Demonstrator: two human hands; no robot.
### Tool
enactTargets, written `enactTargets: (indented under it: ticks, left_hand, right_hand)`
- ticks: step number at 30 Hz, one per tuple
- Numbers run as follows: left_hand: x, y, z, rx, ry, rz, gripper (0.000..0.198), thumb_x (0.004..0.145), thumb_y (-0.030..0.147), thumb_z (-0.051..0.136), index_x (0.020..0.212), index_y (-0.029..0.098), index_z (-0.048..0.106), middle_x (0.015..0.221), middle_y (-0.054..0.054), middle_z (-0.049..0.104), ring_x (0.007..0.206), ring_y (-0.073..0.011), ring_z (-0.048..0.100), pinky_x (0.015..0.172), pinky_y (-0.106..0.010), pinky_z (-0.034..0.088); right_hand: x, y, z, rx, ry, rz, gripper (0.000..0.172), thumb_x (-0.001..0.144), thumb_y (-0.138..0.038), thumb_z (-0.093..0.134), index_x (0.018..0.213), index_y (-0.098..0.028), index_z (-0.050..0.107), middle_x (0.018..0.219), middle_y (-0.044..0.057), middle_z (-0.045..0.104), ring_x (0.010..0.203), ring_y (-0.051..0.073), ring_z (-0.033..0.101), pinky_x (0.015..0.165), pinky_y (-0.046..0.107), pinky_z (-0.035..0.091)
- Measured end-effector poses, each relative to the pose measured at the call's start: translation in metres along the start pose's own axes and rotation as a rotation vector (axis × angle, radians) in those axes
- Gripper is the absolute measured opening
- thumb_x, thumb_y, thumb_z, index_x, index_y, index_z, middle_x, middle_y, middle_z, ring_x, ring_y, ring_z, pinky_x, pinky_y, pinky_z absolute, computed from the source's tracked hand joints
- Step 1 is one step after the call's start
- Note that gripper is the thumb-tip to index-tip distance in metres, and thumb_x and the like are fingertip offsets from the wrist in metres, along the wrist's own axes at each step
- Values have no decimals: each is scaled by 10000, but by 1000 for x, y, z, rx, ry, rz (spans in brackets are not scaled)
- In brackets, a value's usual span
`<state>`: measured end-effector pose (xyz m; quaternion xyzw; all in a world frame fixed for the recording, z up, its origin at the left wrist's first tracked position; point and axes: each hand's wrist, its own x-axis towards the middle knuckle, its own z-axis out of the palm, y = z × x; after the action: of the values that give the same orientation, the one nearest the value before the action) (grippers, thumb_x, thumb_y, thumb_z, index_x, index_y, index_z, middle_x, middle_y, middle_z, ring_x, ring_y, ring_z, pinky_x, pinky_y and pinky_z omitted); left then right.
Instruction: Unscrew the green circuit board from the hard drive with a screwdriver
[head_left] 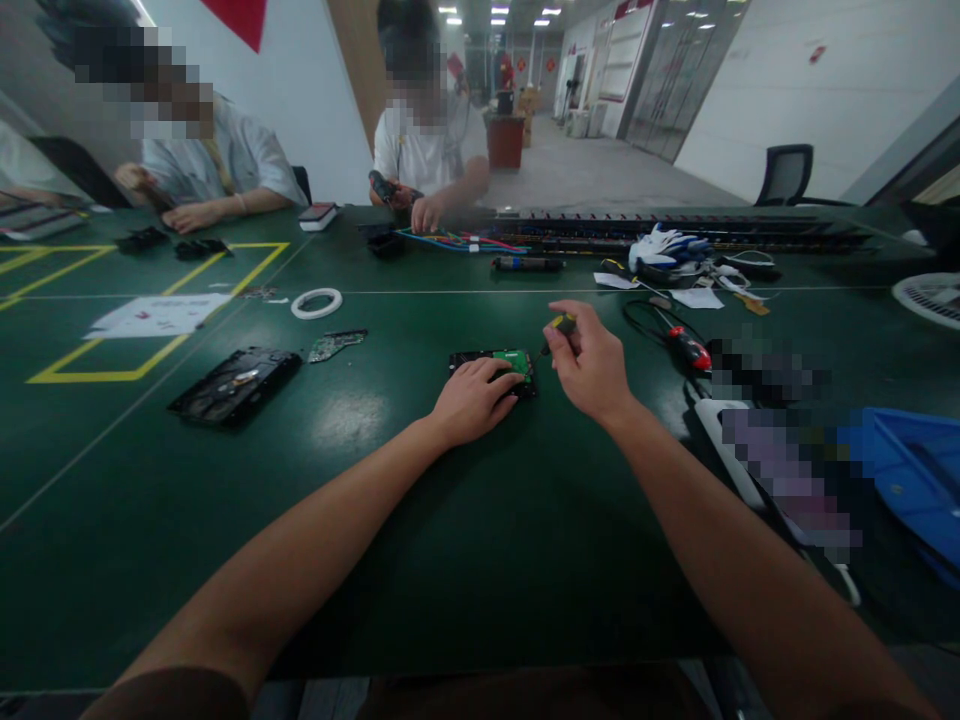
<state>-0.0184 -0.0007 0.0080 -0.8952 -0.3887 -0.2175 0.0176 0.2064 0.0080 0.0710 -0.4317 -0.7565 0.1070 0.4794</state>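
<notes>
A small black hard drive (480,360) with a green circuit board (515,362) on top lies on the dark green table (375,480). My left hand (472,398) rests on it, fingers pressed down over the drive. My right hand (589,362) is closed round a small screwdriver with a yellow-and-black handle (561,325); its tip points down toward the right edge of the green board.
Another black drive (234,384), a loose circuit board (336,344) and a white tape ring (316,302) lie to the left. A red-handled tool (686,346), gloves (666,248) and a blue tray (911,470) sit right. Two people work at the far edge.
</notes>
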Motion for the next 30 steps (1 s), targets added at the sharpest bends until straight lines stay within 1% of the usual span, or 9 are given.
enactTargets:
  ticks: [6,10,14,21,30]
  left_hand:
    - [0,-1,1,4,5,4,369,1033,382,546,1373,268,636,1395,-103,604,1298,-307,570,1095,-525,480]
    - [0,-1,1,-1,6,8,368,1034,385,542,1372,275,636,1385,-103,607,1296,-309,572,1090,-532,483]
    - [0,-1,1,-1,6,10,366,1033,387,542,1368,275,638,1380,-104,609,1300,-312,569,1088,-536,484]
    - [0,-1,2,6,5,11,369,1030,380,548,1369,266,639,1389,-109,607,1301,-315,569,1090,-539,484]
    - [0,0,2,8,12,2,361,1028,379,553,1367,287,640,1385,-95,607,1306,-312,568,1093,-533,485]
  right_hand:
    - [4,-3,-3,-8,-24,3,321,1035,-362,553,1341,-269,571,1027,87,744,784,231,703,746,414,591]
    - [5,-7,-7,1,-55,11,320,1038,-346,537,1347,-268,571,1046,96,750,819,244,707,778,437,591]
    - [6,-11,-8,0,-75,-14,334,1031,-313,528,1359,-267,564,1068,97,754,849,248,710,816,453,586]
    - [5,-10,-7,-51,-50,-87,308,1023,-288,533,1327,-264,580,1111,97,745,935,265,706,901,481,562]
    - [3,-13,-7,-79,-45,-122,297,1027,-277,510,1317,-266,577,1162,102,731,978,272,698,933,489,549]
